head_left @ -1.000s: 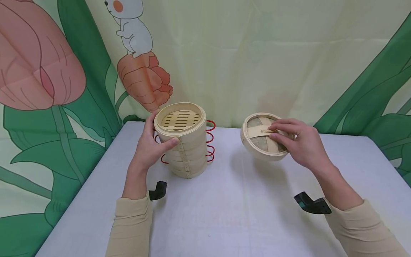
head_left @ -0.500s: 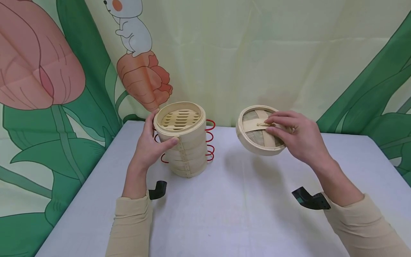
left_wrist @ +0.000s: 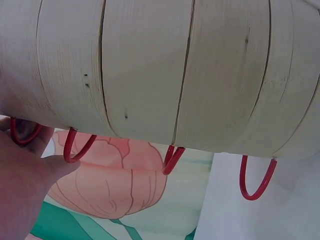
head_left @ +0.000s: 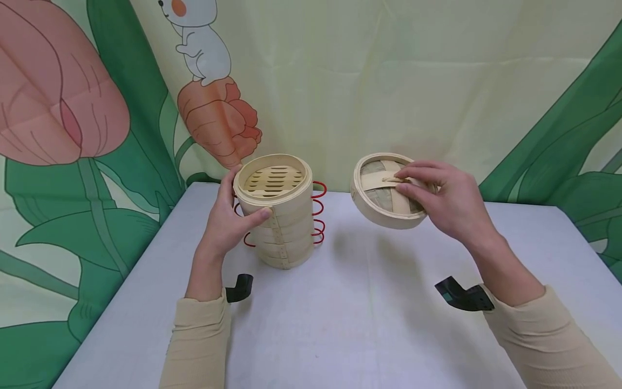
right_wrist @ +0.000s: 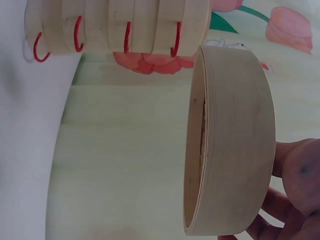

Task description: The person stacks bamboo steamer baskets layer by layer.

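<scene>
A stack of bamboo steamer baskets (head_left: 291, 232) stands upright on the table, its slotted top tier (head_left: 274, 181) uncovered. Red wire loops (left_wrist: 252, 197) stick out from its sides. My left hand (head_left: 224, 224) grips the stack near the top, thumb across the front and fingers round the far left side. To the right, my right hand (head_left: 454, 202) pinches the small handle on a round bamboo steamer lid (head_left: 384, 199). The lid is raised above the table and tilted, with its woven face towards me. In the right wrist view its pale side wall (right_wrist: 240, 140) shows.
A white-covered table (head_left: 330, 329) lies beneath both hands. Behind it hangs a cloth backdrop (head_left: 413, 81) printed with a rabbit, a carrot and large leaves. Black wrist cameras (head_left: 464, 296) are strapped at both sleeves.
My right hand has carried the steamer lid up and left, closer to the stack. My left hand and the stack have stayed in place.
</scene>
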A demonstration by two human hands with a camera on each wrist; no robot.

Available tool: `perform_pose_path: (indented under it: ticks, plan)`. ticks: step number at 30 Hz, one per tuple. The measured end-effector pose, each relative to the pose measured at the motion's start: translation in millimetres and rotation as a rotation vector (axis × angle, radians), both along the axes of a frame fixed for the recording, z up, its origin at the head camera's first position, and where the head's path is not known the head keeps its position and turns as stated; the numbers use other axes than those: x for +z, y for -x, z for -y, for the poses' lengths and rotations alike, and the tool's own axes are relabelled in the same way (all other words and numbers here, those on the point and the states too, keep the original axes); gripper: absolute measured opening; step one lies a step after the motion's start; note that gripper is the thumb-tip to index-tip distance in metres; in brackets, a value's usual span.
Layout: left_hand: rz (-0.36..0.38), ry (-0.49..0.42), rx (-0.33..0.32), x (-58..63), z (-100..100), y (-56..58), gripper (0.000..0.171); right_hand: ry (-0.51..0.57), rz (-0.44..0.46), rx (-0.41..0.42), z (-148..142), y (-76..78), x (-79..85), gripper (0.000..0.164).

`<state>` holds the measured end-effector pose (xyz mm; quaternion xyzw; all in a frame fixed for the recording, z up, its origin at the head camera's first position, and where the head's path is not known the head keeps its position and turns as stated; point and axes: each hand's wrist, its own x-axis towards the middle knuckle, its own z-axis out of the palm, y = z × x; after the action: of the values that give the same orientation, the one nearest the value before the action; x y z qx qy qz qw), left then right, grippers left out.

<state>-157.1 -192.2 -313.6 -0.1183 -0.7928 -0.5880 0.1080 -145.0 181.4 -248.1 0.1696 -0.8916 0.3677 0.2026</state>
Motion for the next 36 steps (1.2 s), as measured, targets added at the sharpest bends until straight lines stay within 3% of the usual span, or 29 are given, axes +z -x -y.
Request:
perform_pose_path:
  ticks: [11, 18, 36]
  plan:
    - [-0.013, -0.025, -0.009, -0.1, 0, 0.2, 0.104, 0.073, 0.023, -0.008, 21, 6.2, 16.5, 0.020]
    - [-0.026, -0.046, -0.021, -2.0, 0, 1.5, 0.102, 0.137, 0.040, 0.045, 41, 14.6, 26.8, 0.018]
    - [-0.022, -0.070, -0.025, -2.6, -2, 1.7, 0.099, 0.173, 0.060, 0.117, 82, 35.1, 36.0, 0.017]
